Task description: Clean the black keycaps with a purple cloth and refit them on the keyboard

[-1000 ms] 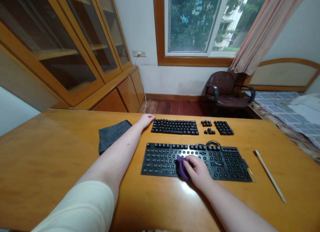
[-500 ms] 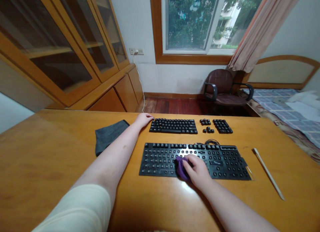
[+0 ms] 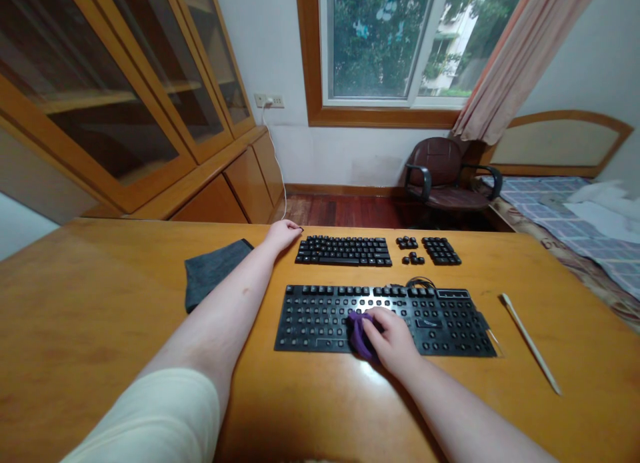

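My left hand reaches to the far side of the desk, at the far left corner of the block of black keycaps. Its thumb and fingers are pinched on a small dark keycap. My right hand is closed around a bunched purple cloth, which rests on the lower middle of the black keyboard. Most of that keyboard's keys are off, showing bare stems; a row of caps remains along its top edge. Smaller groups of keycaps lie right of the main block.
A dark grey cloth lies left of my left forearm. On the right is a thin pale brush-like stick. A coiled black cable sits behind the keyboard. Beyond the wooden desk stands an armchair.
My left hand has lifted slightly away from the keycap block, with a small dark keycap now showing at its fingertips. My right hand and the purple cloth stay about the same on the keyboard.
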`<state>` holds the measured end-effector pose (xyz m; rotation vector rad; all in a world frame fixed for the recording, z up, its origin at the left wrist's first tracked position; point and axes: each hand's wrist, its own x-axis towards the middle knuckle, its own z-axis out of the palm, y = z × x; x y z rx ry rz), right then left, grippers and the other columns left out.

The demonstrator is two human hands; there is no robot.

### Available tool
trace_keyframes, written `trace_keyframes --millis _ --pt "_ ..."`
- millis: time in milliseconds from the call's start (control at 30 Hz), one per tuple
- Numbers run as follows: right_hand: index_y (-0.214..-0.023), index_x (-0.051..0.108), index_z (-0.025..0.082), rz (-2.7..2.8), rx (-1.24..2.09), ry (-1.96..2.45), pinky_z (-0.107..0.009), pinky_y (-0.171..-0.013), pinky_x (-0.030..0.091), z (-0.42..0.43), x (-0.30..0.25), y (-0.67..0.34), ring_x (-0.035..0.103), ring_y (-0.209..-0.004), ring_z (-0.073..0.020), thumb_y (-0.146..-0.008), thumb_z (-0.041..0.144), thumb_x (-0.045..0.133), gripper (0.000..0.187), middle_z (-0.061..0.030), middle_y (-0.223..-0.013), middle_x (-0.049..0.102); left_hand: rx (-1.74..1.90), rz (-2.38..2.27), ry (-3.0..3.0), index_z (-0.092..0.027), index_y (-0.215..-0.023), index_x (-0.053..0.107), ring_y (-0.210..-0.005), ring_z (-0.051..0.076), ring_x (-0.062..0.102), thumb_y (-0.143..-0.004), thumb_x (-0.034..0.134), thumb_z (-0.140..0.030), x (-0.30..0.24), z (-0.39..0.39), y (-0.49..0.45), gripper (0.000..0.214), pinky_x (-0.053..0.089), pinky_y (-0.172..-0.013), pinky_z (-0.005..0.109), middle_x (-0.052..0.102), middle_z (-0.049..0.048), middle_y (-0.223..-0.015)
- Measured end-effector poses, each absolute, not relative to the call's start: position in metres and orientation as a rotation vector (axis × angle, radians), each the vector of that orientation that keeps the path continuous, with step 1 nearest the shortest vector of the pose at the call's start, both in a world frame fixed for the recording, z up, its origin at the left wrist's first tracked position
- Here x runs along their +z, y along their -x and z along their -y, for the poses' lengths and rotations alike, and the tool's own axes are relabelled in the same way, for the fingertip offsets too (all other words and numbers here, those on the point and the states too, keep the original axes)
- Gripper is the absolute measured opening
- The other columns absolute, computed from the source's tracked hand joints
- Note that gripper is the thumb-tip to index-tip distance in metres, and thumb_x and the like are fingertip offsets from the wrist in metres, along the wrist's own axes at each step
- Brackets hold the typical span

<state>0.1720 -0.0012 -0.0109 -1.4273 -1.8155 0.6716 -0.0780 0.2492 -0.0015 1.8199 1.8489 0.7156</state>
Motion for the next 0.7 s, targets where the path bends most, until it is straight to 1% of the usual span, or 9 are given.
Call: trace_keyframes --millis 133,200,233,300,400,500,600,700 --pt "-0.076 0.058 0.019 1.800 0.668 1.422 -0.029 -0.063 0.043 0.001 -0.009 -0.172 0.057 -0.070 -0.0187 -0.083 0.027 0.044 0.018 -0.0048 -0.072 0.062 0.862 -1.818 -1.796 -0.014 -0.090 0.061 -0.075 0.017 0.062 -0.072 0.054 -0.032 0.017 -0.226 0.071 0.027 0.046 -0.071 0.025 0.068 0.0072 -0.083" --pt "-0.075 0.058 0.019 1.785 0.669 1.418 -0.029 -0.063 0.043 0.001 -0.008 -0.173 0.057 -0.069 -0.0187 -0.083 0.027 0.044 0.018 -0.0046 -0.071 0.062 0.950 -1.748 -1.816 -0.015 -0.093 0.058 -0.078 0.015 0.061 -0.073 0.052 -0.033 0.026 -0.200 0.060 0.028 0.046 -0.073 0.024 0.066 0.0049 -0.086" --pt "-0.074 0.058 0.019 1.771 0.671 1.420 -0.028 -0.062 0.043 0.001 -0.008 -0.173 0.057 -0.069 -0.0186 -0.083 0.027 0.044 0.018 -0.0045 -0.071 0.062 1.048 -1.633 -1.836 -0.015 -0.094 0.057 -0.078 0.015 0.060 -0.074 0.052 -0.032 0.030 -0.183 0.052 0.027 0.047 -0.073 0.024 0.065 0.0047 -0.085" --pt "-0.074 0.058 0.019 1.729 0.691 1.421 -0.028 -0.061 0.043 0.000 -0.008 -0.174 0.057 -0.068 -0.0184 -0.082 0.027 0.045 0.018 -0.0041 -0.070 0.062 1.132 -1.452 -1.831 -0.015 -0.093 0.057 -0.076 0.015 0.060 -0.075 0.051 -0.030 0.033 -0.143 0.036 0.024 0.047 -0.073 0.026 0.064 0.0038 -0.083" --pt "-0.074 0.058 0.018 1.592 0.777 1.389 -0.027 -0.062 0.044 -0.001 -0.009 -0.176 0.057 -0.067 -0.0179 -0.082 0.027 0.046 0.017 -0.0034 -0.070 0.062 1.109 -1.276 -1.797 -0.017 -0.091 0.058 -0.080 0.016 0.059 -0.075 0.053 -0.025 0.027 -0.082 0.011 0.019 0.047 -0.077 0.029 0.063 0.0044 -0.087" --pt "-0.080 0.059 0.017 1.409 0.857 1.337 -0.028 -0.066 0.046 -0.003 -0.008 -0.178 0.059 -0.071 -0.0186 -0.081 0.028 0.046 0.017 -0.0046 -0.075 0.064 1.104 -1.188 -1.744 -0.019 -0.094 0.061 -0.086 0.017 0.058 -0.077 0.052 -0.023 0.012 -0.039 -0.005 0.019 0.047 -0.081 0.031 0.062 0.0058 -0.093" --pt "-0.086 0.060 0.017 1.320 0.867 1.310 -0.031 -0.072 0.047 -0.004 -0.007 -0.180 0.059 -0.077 -0.0200 -0.081 0.029 0.048 0.018 -0.0065 -0.081 0.065 1.121 -1.151 -1.707 -0.021 -0.095 0.064 -0.091 0.018 0.058 -0.078 0.053 -0.023 0.000 -0.024 -0.013 0.021 0.047 -0.084 0.032 0.061 0.0064 -0.096" --pt "-0.085 0.062 0.018 1.375 0.869 1.259 -0.033 -0.074 0.047 -0.004 -0.007 -0.179 0.059 -0.079 -0.0200 -0.079 0.028 0.050 0.017 -0.0066 -0.083 0.064 1.152 -1.101 -1.608 -0.021 -0.097 0.063 -0.091 0.018 0.059 -0.076 0.056 -0.023 -0.008 -0.024 -0.015 0.023 0.047 -0.086 0.034 0.061 0.0069 -0.098"
